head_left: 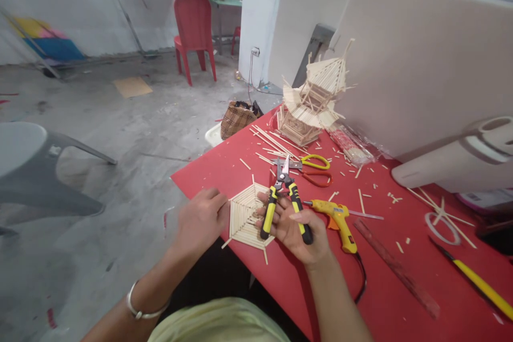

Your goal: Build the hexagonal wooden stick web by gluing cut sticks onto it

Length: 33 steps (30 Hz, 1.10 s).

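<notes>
Yellow-and-black wire cutters (283, 197) rest across the palm of my right hand (298, 227), palm up, its thumb and fingers loosely around the handles. Their jaws are apart and point away from me. My left hand (205, 219) is closed at the left corner of a hexagonal web-like panel of thin sticks (244, 216); its fingertips are partly hidden. The panel lies at the table's edge, with stick ends jutting from its corners. My right fingers cover part of its right side. Just beyond the cutters lie scissors (316, 163) with one yellow and one red handle.
On the red table (320, 304) are a yellow glue gun (336, 219) with a cord, loose sticks (276, 141), a yellow knife (476, 278), a tape ring (443, 228) and a stick pagoda (312, 99). A white roll (449, 163) lies right. A grey stool (44, 165) stands left.
</notes>
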Each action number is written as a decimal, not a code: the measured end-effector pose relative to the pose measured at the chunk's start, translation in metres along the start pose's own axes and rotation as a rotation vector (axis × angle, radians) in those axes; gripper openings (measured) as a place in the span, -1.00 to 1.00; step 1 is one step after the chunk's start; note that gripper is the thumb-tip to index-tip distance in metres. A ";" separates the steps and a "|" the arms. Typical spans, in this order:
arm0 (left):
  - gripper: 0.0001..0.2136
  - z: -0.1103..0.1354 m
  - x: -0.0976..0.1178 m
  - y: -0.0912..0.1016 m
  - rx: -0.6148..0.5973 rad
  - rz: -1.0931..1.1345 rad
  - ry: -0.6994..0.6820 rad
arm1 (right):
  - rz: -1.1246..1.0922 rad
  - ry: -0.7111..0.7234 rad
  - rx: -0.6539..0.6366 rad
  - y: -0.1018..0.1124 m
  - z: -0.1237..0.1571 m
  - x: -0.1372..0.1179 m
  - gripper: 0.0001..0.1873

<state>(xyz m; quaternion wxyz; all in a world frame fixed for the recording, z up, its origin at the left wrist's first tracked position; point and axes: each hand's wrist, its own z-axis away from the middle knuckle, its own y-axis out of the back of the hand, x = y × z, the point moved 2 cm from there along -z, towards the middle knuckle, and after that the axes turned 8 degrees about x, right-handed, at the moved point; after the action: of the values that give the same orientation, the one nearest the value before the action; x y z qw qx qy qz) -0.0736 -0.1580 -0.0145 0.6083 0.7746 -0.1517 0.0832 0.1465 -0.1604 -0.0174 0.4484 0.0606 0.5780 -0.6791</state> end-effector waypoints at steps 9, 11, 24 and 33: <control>-0.68 -0.002 0.001 0.002 -0.038 0.006 0.034 | -0.004 0.006 0.003 0.000 0.000 0.001 -0.47; -0.68 -0.003 0.001 0.002 -0.034 0.008 0.031 | 0.002 0.006 0.000 0.000 0.000 0.000 -0.47; -0.69 -0.003 0.000 0.001 -0.016 0.012 0.035 | -0.015 0.018 0.004 0.000 0.000 0.000 -0.47; -0.71 -0.002 0.000 -0.001 0.002 0.031 0.059 | -0.030 0.013 -0.010 0.003 0.000 0.000 -0.53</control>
<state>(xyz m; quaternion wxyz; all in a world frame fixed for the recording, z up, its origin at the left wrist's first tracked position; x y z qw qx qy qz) -0.0730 -0.1560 -0.0144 0.6105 0.7699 -0.1457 0.1155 0.1484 -0.1600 -0.0193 0.4346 0.0539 0.5850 -0.6826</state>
